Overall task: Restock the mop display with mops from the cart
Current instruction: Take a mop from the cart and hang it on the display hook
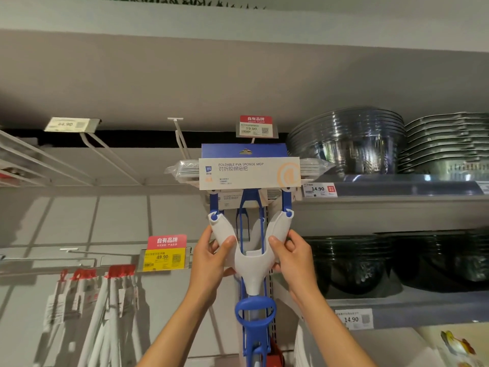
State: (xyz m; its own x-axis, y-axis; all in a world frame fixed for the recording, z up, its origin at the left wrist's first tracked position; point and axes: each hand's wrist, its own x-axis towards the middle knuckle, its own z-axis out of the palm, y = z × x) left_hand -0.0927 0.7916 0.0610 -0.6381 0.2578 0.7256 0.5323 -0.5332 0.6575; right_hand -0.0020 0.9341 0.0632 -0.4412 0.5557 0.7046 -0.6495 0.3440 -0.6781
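Observation:
A foldable sponge mop (250, 173) with a white Y-shaped yoke, blue links and a white-and-blue card label is held up high in front of the display wall. My left hand (213, 258) grips the yoke's left arm. On the right arm of the yoke, my right hand (291, 254) holds on with curled fingers. The card's hang hole sits just below a white display hook (180, 136) and the red 19.90 price tag (255, 126). A second mop of the same kind hangs right behind it, mostly hidden. The blue lever ring and the handle run down between my forearms.
Stacks of dark glass bowls (346, 141) and plates fill the shelves to the right. Bare white hooks (111, 154) stick out at the upper left. Bagged white mop refills (98, 295) hang at lower left under a yellow 49.90 tag (165, 258).

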